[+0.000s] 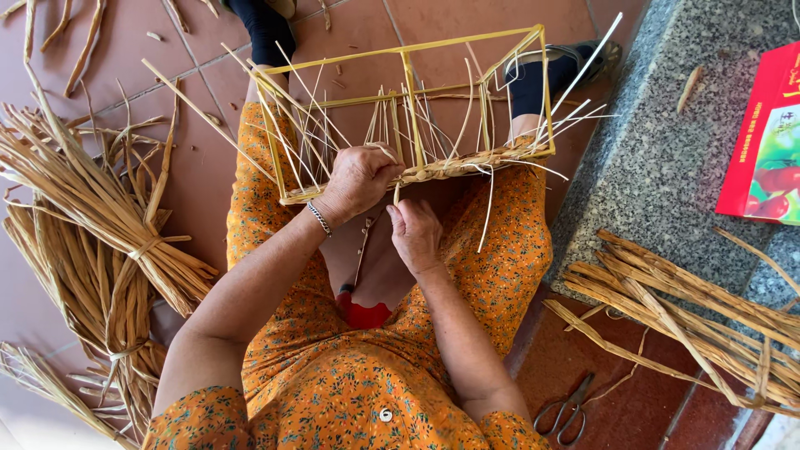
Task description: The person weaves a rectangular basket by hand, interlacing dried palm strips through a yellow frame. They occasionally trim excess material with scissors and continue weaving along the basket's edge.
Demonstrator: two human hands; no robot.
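on lap: left hand (360, 179) clamped on woven edge (450, 167) of yellow frame (408, 87); right hand (414, 233) just near, pinching strand (395, 195); edge runs left-right.

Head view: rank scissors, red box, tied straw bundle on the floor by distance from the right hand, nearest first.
From the right hand:
1. Scissors, on the floor below and to its right.
2. Tied straw bundle, across the lap at the frame's left.
3. Red box, on the stone ledge at far right.

Off to your left, tied bundles of dried reed (100, 250) lie on the tiled floor (192, 175); scissors (569, 410) by the granite ledge (667, 158), red box (765, 142) on it.
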